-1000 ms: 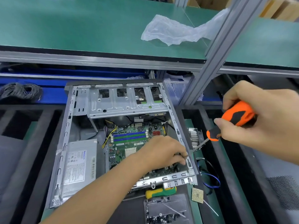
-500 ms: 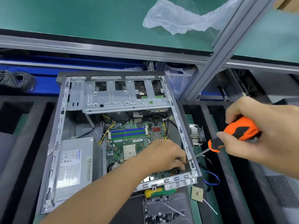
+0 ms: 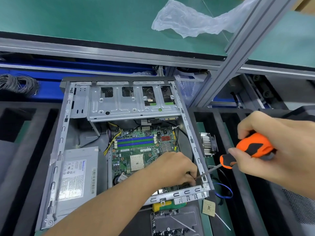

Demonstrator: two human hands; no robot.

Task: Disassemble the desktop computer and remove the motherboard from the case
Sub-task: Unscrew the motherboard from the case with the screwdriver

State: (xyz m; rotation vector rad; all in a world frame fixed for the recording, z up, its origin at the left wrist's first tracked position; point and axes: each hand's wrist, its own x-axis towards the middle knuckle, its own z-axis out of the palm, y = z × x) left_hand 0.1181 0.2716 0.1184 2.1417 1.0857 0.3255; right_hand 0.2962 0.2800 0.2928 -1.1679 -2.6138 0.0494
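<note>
- One open case (image 3: 194, 138), one green motherboard (image 3: 144, 150) seated inside it, one grey power supply (image 3: 75, 181) to its left — four long memory slots on the board.
- Two hands: the right hand (image 3: 279, 150) grips an orange-and-black screwdriver (image 3: 247, 150), shaft angled down to the case's near-right corner.
- The left hand (image 3: 175, 169) reaches in over the board, fingers curled at the screwdriver tip — whether they pinch anything, I cannot tell.
- A heatsink (image 3: 208, 143) stands just outside the right wall; a loose processor chip (image 3: 208, 207) lies near the front.
- Second screwdriver (image 3: 167, 206), yellow-green, mostly hidden under the case edge.
- Black foam trays below, green benches behind, a crumpled plastic bag (image 3: 187, 19) on top.
</note>
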